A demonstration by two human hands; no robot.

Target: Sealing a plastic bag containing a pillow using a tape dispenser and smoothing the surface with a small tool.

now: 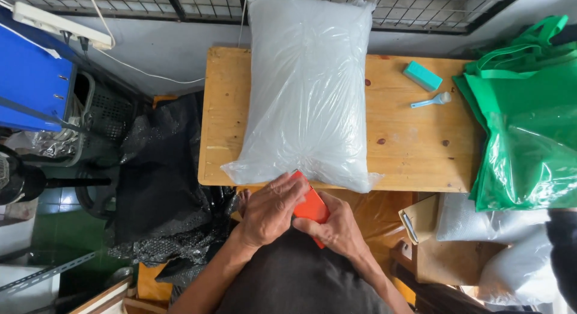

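Note:
Both of my hands grip a flat red-orange object [312, 207] just below the near edge of a wooden table [415, 145]. My left hand [270, 210] covers its left side from above. My right hand [338, 228] holds it from below and to the right. Most of the red object is hidden by my fingers, so I cannot tell what it is. Directly beyond my hands a large clear plastic bag of white material [308, 85] lies along the table, its near end overhanging the edge.
A teal block [422, 76] and a light blue scoop [431, 100] lie on the table's right part. Green bags [524, 109] crowd the right end. Black plastic sheeting [162, 181], a blue binder [33, 85] and a grey crate [105, 112] stand left; white sacks [493, 221] lie lower right.

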